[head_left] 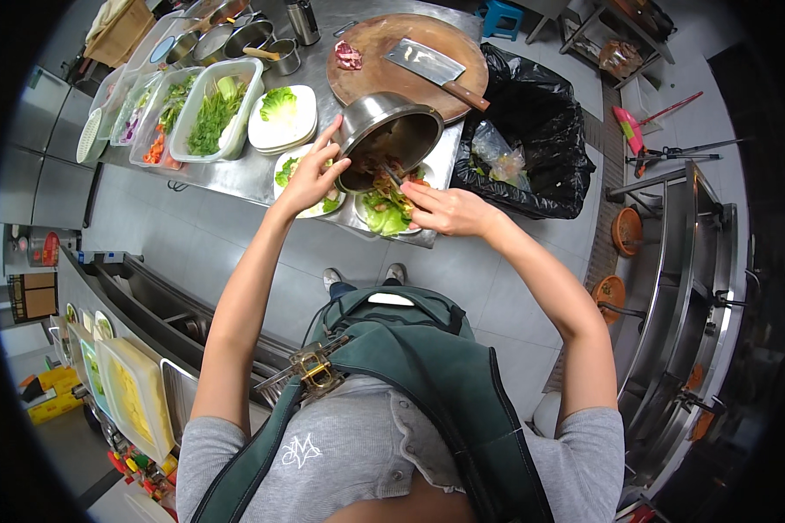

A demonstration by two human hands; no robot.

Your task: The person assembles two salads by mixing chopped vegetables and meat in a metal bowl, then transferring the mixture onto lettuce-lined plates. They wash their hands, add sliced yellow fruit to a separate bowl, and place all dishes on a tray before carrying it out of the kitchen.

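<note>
My left hand (312,179) grips the side of a steel bowl (352,131), which is tilted with its mouth toward my right hand. Over the bowl's lower rim, my right hand (449,209) pinches a slim metal utensil (394,177); its kind is hard to make out. Brownish food pieces (384,166) lie at the bowl's lip, above lettuce (385,215) on a white plate mostly hidden beneath. Beside my left wrist, another white plate with lettuce (288,171) is partly covered by my hand.
A stack of white plates (303,122) and vegetable tubs (216,109) line the left of the steel table. Behind the bowl, a round chopping board (358,78) holds a cleaver (426,61) and raw meat (349,57). A black-lined bin (563,174) stands right.
</note>
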